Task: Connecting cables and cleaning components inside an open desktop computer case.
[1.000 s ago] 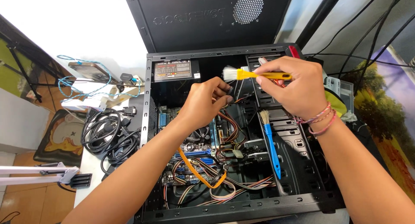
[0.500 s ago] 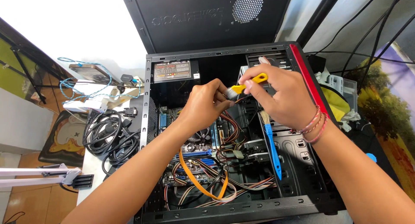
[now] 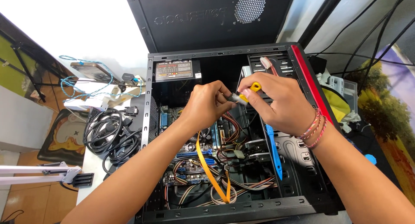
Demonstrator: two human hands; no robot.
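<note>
An open black computer case (image 3: 225, 209) lies on its side, with a motherboard (image 3: 190, 157) and many cables inside. Over the case's middle, my right hand (image 3: 281, 105) grips a small yellow-handled screwdriver (image 3: 248, 92), its handle mostly buried in my fist. My left hand (image 3: 207, 105) meets it from the left, fingers pinched on the metal shaft near the tip. Both hands hover above the upper part of the board. A flat orange cable (image 3: 209, 172) runs down below my left wrist.
A power supply (image 3: 175, 70) sits at the case's top left, drive bays (image 3: 276, 64) at top right. A blue strip (image 3: 273, 150) lies along the bay frame. The removed side panel (image 3: 207, 16) leans behind. Coiled black cables (image 3: 110, 135) lie left of the case; clutter sits right.
My right hand has swung the screwdriver from lying flat across the case top down towards my left hand, and both hands have drawn closer together.
</note>
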